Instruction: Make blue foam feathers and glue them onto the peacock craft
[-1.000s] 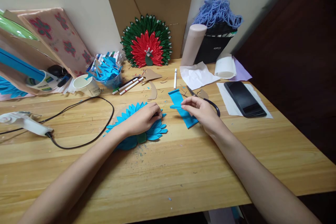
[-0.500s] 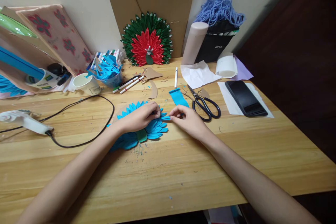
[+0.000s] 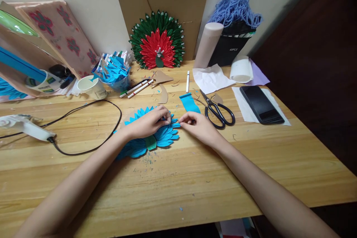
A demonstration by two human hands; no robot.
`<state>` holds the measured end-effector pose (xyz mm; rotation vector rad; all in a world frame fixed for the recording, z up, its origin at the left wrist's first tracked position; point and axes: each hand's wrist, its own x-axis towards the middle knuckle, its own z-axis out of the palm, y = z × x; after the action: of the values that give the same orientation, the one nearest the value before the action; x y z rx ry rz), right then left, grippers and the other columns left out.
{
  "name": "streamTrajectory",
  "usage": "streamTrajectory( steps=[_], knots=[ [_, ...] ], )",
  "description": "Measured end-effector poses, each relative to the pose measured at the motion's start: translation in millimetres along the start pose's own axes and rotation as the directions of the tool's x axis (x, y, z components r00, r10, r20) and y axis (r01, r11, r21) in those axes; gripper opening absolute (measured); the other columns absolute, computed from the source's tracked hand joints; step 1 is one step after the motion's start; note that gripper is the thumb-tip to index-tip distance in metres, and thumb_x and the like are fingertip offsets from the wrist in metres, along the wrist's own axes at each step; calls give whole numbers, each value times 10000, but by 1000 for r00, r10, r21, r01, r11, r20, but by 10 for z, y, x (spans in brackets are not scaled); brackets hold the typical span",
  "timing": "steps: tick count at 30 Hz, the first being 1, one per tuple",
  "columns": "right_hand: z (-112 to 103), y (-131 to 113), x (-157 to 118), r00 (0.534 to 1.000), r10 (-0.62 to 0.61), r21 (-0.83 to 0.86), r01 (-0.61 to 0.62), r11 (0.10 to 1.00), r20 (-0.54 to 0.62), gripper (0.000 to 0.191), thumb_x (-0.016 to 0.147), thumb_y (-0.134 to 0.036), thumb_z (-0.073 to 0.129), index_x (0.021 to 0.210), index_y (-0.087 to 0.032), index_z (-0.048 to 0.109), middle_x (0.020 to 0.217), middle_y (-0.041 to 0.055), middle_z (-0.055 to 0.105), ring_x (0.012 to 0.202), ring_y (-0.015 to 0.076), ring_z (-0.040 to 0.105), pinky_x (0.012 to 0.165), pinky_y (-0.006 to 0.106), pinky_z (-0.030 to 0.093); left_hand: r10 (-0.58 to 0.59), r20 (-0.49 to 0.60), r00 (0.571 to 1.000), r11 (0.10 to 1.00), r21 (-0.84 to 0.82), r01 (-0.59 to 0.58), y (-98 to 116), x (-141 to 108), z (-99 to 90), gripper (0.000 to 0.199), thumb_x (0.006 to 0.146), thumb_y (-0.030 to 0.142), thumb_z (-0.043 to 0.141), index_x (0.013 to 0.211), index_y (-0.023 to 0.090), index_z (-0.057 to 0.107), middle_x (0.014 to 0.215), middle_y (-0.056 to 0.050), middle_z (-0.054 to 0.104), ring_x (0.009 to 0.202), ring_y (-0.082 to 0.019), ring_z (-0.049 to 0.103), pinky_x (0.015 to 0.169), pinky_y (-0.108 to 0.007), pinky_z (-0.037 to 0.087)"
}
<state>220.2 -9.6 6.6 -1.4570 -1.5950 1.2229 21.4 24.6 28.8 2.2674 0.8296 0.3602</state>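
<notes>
A fan-shaped piece of blue paper petals (image 3: 167, 136) lies on the wooden table, with a green piece (image 3: 151, 142) at its lower middle. My left hand (image 3: 156, 121) rests over the upper part of the petals, its fingers closed; whatever is between them is hidden. At the right edge of the fan, my right hand (image 3: 196, 126) pinches the tip of a blue petal between thumb and forefinger. Behind the right hand lies a blue paper strip (image 3: 190, 103), and black-handled scissors (image 3: 216, 111) are just to its right.
A glue gun (image 3: 28, 126) with a looped cord lies left. Behind stand a paper cup (image 3: 92, 87), a tub of blue pieces (image 3: 115, 74), and a red-green peacock (image 3: 157, 41). A phone (image 3: 262, 105) lies right, near a white roll (image 3: 241, 70). Markers and cardboard scraps lie behind the petals.
The view has shifted very slightly. Both hands stay nearly in place, with the right fingertips a touch further left at the petal tip.
</notes>
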Motion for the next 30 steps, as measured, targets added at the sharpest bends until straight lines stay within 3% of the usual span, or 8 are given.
streamTrajectory(
  steps=[6,13,20,30],
  knots=[
    [24,-23,21,1000,-23,-95,24,995,10,106,693,-146,546,753,-149,634,692,12,626,621,121,532,580,235,405,3,-1,1000,1000,3,-3,1,3,0,153,899,240,380,879,172,516,894,-54,511,861,-168,481,803,-322,400],
    [63,28,15,995,-101,-249,91,964,-27,117,719,-150,540,754,-175,649,747,25,653,737,159,562,694,286,430,9,-9,1000,1000,0,-9,-12,8,12,156,897,241,382,881,168,519,891,-56,512,854,-166,485,792,-315,405],
    [83,36,16,987,-163,-187,160,969,0,73,735,-210,586,792,-188,626,805,16,659,777,155,569,722,287,440,-11,-24,1000,1000,10,12,-20,10,31,152,892,240,389,891,172,525,893,-53,507,845,-165,489,779,-314,412],
    [189,-17,8,975,-198,-318,158,935,-97,70,713,-143,576,725,-195,621,708,13,631,756,168,542,680,286,434,5,-77,997,1000,25,-3,-12,10,66,145,877,232,408,903,166,534,901,-53,510,836,-163,493,763,-306,416]
  ],
)
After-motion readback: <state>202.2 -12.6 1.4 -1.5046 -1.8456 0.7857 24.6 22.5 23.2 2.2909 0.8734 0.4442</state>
